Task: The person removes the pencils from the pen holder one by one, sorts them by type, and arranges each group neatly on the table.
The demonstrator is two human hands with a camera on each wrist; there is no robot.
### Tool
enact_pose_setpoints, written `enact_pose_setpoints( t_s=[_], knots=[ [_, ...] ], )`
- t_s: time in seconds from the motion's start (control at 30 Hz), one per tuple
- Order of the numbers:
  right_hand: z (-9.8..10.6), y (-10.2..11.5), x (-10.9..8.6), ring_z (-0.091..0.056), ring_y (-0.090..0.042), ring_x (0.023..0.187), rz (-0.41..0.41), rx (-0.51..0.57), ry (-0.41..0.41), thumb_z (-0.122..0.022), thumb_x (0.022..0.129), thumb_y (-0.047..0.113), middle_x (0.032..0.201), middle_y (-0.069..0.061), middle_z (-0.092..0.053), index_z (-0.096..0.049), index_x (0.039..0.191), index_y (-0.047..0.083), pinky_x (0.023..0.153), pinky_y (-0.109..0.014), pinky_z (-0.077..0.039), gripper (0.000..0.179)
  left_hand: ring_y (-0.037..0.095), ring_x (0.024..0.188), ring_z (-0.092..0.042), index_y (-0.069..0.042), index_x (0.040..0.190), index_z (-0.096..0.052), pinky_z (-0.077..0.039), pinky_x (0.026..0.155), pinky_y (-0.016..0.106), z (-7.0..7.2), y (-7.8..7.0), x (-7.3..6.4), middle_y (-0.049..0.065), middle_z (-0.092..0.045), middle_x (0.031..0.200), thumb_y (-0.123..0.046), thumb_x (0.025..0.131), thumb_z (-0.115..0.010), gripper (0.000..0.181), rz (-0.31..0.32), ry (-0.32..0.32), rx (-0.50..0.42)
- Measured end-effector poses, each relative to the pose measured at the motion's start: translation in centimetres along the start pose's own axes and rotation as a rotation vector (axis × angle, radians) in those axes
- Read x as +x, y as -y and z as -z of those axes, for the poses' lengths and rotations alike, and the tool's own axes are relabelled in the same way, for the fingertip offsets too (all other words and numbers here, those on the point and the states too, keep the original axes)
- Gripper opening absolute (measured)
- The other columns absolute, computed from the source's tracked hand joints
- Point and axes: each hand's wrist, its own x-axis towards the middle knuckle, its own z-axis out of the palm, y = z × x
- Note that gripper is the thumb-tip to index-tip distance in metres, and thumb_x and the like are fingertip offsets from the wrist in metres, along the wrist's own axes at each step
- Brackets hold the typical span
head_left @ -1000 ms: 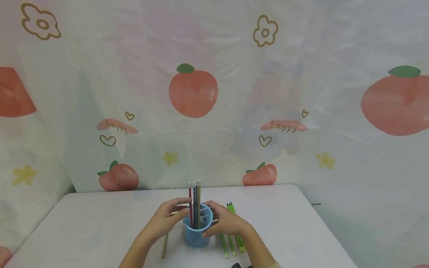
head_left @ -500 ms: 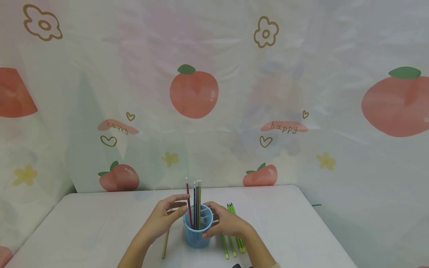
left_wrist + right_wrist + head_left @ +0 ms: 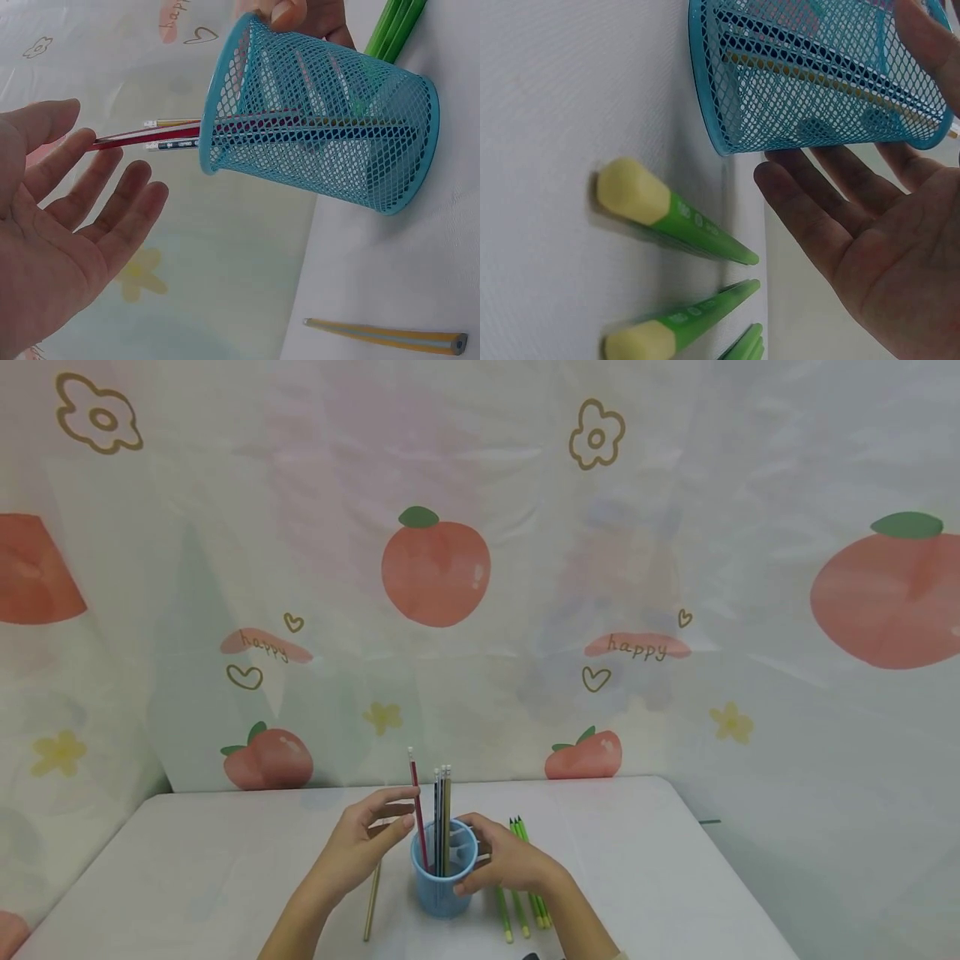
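A blue mesh pencil cup (image 3: 442, 897) stands upright on the table, with several pencils (image 3: 442, 818) leaning inside it. My right hand (image 3: 510, 858) grips the cup from its right side, thumb at the front and fingers behind. A red pencil (image 3: 417, 810) tilts left, its white eraser end up and its lower end inside the cup. My left hand (image 3: 363, 837) holds this red pencil near its upper part at the fingertips; in the left wrist view the pencil's end (image 3: 124, 138) meets the index finger, and the exact pinch is partly hidden.
A gold pencil (image 3: 371, 906) lies on the white table (image 3: 210, 877) left of the cup. Several green pencils (image 3: 519, 914) with yellow ends lie to its right, partly under my right forearm. A dark object (image 3: 531, 957) shows at the bottom edge. Patterned cloth hangs behind.
The red pencil has risen and shifted left with my left hand, tilting away from the other pencils. My right hand stays on the cup, which has hardly moved.
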Motion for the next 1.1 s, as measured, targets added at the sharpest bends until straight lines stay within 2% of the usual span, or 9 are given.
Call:
enact_pose_setpoints(
  t_s=[0.13,0.4,0.63,0.7,0.87,1.1],
  knots=[
    [-0.08,0.04,-0.01,-0.06,-0.031,0.121,-0.003,0.001,-0.004,-0.086,0.075,0.009,0.13,-0.002,-0.063,-0.05,0.137,0.021,0.101,-0.049,-0.052,0.073,0.028,0.121,-0.061,-0.016,0.131,-0.061,-0.053,0.1,0.036,-0.09,-0.1,-0.07,0.005,-0.061,0.135,-0.016,0.097,-0.066,0.035,-0.042,-0.028,-0.014],
    [-0.1,0.16,0.0,-0.06,-0.032,0.121,-0.002,0.001,-0.008,-0.086,0.074,0.007,0.13,-0.004,-0.063,-0.05,0.137,0.02,0.101,-0.051,-0.051,0.073,0.021,0.117,-0.063,-0.015,0.134,-0.06,-0.054,0.094,0.024,0.02,-0.46,-0.21,0.004,-0.061,0.133,-0.013,0.096,-0.066,0.038,-0.171,-0.071,-0.013],
    [-0.12,0.27,-0.09,-0.06,-0.033,0.12,0.007,0.019,0.002,-0.085,0.074,0.005,0.129,-0.006,-0.062,-0.05,0.137,0.019,0.1,-0.048,-0.052,0.074,0.016,0.117,-0.062,-0.01,0.136,-0.057,-0.055,0.094,0.024,0.49,-1.0,-0.37,0.008,-0.061,0.134,-0.006,0.097,-0.064,0.04,-0.259,-0.098,-0.046],
    [-0.11,0.26,-0.1,-0.06,-0.033,0.119,0.01,0.019,0.004,-0.085,0.074,0.005,0.129,-0.006,-0.062,-0.05,0.137,0.018,0.099,-0.047,-0.052,0.074,0.015,0.117,-0.062,-0.009,0.136,-0.057,-0.055,0.093,0.025,0.62,-1.02,-0.42,0.009,-0.06,0.134,-0.005,0.097,-0.063,0.04,-0.264,-0.089,-0.061],
    [-0.07,0.15,-0.03,-0.06,-0.033,0.12,0.008,0.006,-0.002,-0.086,0.073,0.006,0.13,-0.006,-0.062,-0.05,0.138,0.019,0.1,-0.049,-0.052,0.075,0.016,0.114,-0.062,-0.007,0.134,-0.057,-0.057,0.091,0.028,0.77,-0.79,-0.41,0.008,-0.06,0.132,-0.006,0.097,-0.064,0.038,-0.225,-0.075,-0.09],
    [0.02,-0.08,0.08,-0.06,-0.032,0.12,0.001,-0.002,-0.003,-0.087,0.073,0.011,0.13,-0.003,-0.062,-0.05,0.138,0.022,0.1,-0.053,-0.051,0.076,0.018,0.105,-0.065,-0.007,0.126,-0.059,-0.061,0.082,0.033,0.87,-0.31,-0.14,0.01,-0.059,0.127,-0.012,0.096,-0.067,0.031,-0.14,-0.124,-0.119]
  ],
)
